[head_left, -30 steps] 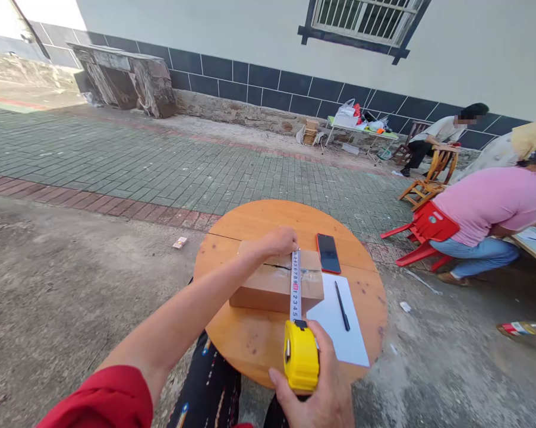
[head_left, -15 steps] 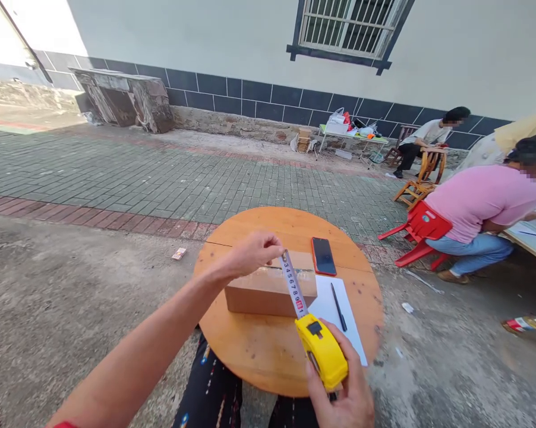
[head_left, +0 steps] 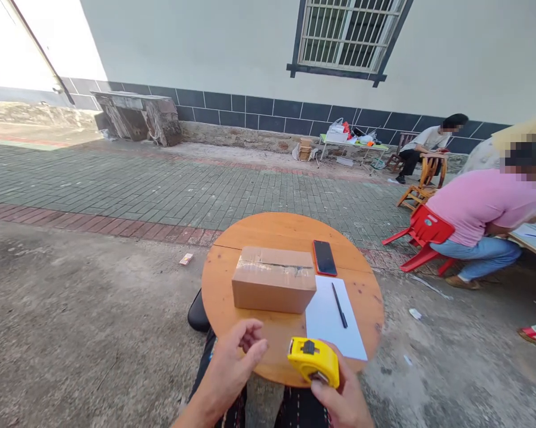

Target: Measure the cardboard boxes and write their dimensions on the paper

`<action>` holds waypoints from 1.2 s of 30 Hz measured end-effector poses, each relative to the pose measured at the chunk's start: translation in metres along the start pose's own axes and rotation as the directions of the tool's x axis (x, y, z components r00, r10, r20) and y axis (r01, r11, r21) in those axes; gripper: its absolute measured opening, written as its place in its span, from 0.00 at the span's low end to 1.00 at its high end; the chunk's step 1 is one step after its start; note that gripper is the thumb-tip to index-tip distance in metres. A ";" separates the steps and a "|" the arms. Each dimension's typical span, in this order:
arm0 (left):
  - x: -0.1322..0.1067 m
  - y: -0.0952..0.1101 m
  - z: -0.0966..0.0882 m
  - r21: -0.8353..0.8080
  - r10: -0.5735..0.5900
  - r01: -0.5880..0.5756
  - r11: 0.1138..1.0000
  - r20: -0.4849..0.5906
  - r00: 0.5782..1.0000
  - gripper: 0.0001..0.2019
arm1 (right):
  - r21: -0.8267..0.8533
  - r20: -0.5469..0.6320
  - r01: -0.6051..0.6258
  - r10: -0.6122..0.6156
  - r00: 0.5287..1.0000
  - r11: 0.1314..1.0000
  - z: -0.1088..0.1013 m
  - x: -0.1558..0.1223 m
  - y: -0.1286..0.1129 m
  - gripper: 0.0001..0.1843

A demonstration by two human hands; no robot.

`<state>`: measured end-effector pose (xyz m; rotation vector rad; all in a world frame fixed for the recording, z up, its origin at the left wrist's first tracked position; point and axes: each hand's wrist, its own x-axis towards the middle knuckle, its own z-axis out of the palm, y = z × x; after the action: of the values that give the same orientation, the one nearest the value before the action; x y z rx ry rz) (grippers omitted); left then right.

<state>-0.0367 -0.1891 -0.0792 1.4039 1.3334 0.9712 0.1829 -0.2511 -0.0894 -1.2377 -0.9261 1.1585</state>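
Note:
My right hand (head_left: 344,397) grips a yellow tape measure (head_left: 313,360) over the near edge of the round wooden table (head_left: 226,273). No blade shows outside the case. To its left, my left hand (head_left: 237,362) is empty, thumb and fingers apart and curved. Beyond both hands a taped brown cardboard box (head_left: 274,297) sits on the tabletop, apart from them. A sheet of white paper (head_left: 324,324) lies right of the box, with a black pen (head_left: 339,305) on it. Behind the paper is a phone (head_left: 324,258) with a red edge.
On the right a person in a pink shirt (head_left: 482,196) sits on a red plastic chair (head_left: 428,229) at another table. Farther back another person (head_left: 428,142) sits near a wooden chair (head_left: 423,181). A small cluttered table (head_left: 355,141) stands by the wall.
The tape blade, earlier stretched between my hands over the box, is back inside the case. My left hand let go of its end and came down toward me. The case has turned.

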 end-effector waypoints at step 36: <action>0.079 0.034 -0.034 0.225 0.180 -0.142 0.964 -0.159 0.971 0.17 | 0.040 0.227 -0.009 0.000 0.974 0.999 -0.012 0.107 -0.053 0.24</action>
<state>-0.0534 -0.1060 -0.0422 1.6393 1.5086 1.1094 0.2240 -0.1469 -0.0466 -1.0899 -1.0632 1.3357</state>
